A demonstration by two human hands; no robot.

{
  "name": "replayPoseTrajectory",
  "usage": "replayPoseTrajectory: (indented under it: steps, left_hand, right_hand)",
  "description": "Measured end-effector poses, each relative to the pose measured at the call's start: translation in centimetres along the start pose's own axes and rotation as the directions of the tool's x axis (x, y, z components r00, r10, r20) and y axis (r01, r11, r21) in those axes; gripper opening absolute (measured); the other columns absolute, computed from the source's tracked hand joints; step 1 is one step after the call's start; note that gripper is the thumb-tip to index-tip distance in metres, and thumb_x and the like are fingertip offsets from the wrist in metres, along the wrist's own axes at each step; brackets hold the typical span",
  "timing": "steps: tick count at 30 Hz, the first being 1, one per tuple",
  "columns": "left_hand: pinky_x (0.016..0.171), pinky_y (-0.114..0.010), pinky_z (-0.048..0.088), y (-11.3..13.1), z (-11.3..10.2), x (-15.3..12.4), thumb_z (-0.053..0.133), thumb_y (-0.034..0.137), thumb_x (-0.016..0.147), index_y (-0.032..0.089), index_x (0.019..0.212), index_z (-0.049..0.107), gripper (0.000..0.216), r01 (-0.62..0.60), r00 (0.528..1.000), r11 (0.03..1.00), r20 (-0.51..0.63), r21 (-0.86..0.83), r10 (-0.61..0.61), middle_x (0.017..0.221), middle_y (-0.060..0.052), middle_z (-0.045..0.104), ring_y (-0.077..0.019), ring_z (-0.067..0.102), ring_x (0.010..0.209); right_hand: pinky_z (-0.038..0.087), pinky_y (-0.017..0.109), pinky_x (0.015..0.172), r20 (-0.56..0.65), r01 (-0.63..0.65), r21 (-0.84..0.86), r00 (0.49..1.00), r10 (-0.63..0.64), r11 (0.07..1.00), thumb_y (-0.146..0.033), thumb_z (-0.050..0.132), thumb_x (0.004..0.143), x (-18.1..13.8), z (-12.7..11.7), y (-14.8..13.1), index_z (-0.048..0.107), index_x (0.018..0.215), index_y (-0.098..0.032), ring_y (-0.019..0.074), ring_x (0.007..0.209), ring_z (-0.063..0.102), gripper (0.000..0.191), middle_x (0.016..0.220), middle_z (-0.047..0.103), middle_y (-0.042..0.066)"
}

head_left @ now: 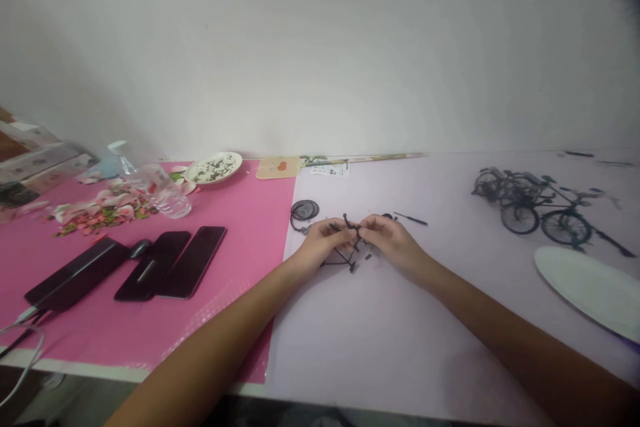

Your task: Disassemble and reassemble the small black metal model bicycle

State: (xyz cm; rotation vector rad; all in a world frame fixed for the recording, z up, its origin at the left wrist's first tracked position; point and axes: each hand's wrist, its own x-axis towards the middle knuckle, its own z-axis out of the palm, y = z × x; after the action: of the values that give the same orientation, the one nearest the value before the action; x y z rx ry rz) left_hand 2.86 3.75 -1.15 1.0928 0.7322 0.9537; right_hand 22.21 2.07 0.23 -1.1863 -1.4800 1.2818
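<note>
My left hand (pixel 326 240) and my right hand (pixel 387 237) meet over the pale half of the table, fingertips pinched together on a dark model bicycle frame (pixel 345 262). Its thin tubes stick out below and above my fingers, which hide the exact spot where they grip. Just beyond my left hand lie small spoked wheels (pixel 305 209) and a curved black part. A thin black screwdriver-like tool (pixel 411 219) rests past my right hand, close to a small dark round part (pixel 388 216) that my fingers partly cover.
Assembled model bicycles (pixel 545 207) stand at the right, behind a white plate (pixel 590 290). On the pink mat (pixel 240 240) lie phones (pixel 193 261), a black power bank (pixel 77 273), a clear bottle (pixel 160 190), scattered petals (pixel 105 207) and a patterned dish (pixel 214 167). A fly swatter (pixel 279 167) lies by the wall.
</note>
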Motion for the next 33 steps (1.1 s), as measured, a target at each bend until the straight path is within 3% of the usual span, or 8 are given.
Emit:
replayPoseTrajectory:
  steps: [15,33]
  left_hand:
    - [0.069,-0.027,0.052,-0.19,0.00,0.16,0.088,0.035,0.073,0.014,0.080,0.061,0.035,0.029,0.999,0.999,-0.025,-0.019,-0.029,0.084,-0.005,0.071,-0.0123,0.066,0.066]
    - [0.070,-0.027,0.052,-0.08,0.10,0.10,0.087,0.034,0.072,0.014,0.081,0.060,0.035,0.041,0.999,0.999,-0.024,-0.034,-0.041,0.083,-0.005,0.071,-0.0121,0.066,0.065]
  right_hand:
    - [0.042,0.028,0.061,0.002,0.048,-0.033,0.999,-0.048,0.998,-0.050,0.069,0.086,0.14,0.12,0.32,0.059,0.088,-0.021,0.0155,0.071,0.053,0.031,0.080,0.058,0.000]
    - [0.041,0.028,0.059,0.003,0.037,-0.035,0.999,-0.037,0.999,-0.049,0.069,0.088,-0.04,0.25,0.12,0.058,0.090,-0.021,0.0152,0.070,0.052,0.030,0.080,0.057,0.000]
